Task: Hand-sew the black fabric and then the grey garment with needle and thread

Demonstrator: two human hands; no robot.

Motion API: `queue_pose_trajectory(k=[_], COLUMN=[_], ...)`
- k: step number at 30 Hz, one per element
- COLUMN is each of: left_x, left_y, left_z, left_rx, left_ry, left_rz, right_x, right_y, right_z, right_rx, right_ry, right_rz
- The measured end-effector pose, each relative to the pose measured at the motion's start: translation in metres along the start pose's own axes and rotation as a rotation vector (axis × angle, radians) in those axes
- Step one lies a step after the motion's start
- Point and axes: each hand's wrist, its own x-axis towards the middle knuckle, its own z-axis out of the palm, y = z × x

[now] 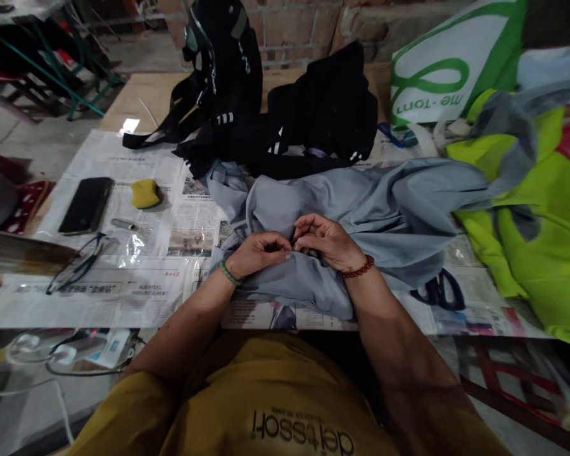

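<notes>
A grey cloth garment (323, 193) lies rumpled across the newspaper in front of me. My left hand (262, 253), with a green beaded bracelet at the wrist, is closed on a fold of it. Wearing a dark red bracelet, my right hand (325, 240) meets the left at the same fold. Its thumb and forefinger are pinched together over the cloth; whatever is between them is too small to make out. Dark-handled scissors (439, 291) lie to the right of my right forearm, partly at the garment's edge.
Newspaper (137, 266) under clear plastic covers the table. On the left are a phone (86, 206), a yellow sponge (145, 193), eyeglasses (78, 263) and a metallic cylinder (23, 252). Behind stand a black backpack (232, 63), black clothing (323, 107) and a green-white bag (451, 69). Yellow-green clothing (532, 247) lies right.
</notes>
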Motion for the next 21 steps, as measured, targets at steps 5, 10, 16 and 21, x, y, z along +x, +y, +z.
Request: queue_pose_trajectory(k=[5,10,16,21], left_x=[0.0018,0.0035,0.0026,0.0025], left_y=[-0.0028,-0.0060,-0.0037,-0.0017], left_z=[-0.0034,-0.0037,-0.0013,-0.0016], left_rx=[0.069,0.178,0.200,0.157], left_ry=[-0.031,-0.039,0.015,0.031], left_rz=[0.094,0.200,0.191,0.112], right_x=[-0.0007,-0.0020,-0.0027,-0.0026], right_y=[-0.0006,-0.0026,-0.0017,-0.0004], right_z=[-0.0003,-0.0002,-0.0031,-0.0010], right_rx=[0.036,0.016,-0.172,-0.275], right_ry=[-0.012,-0.040,-0.091,-0.093], right_rz=[0.016,0.032,0.004,-0.017])
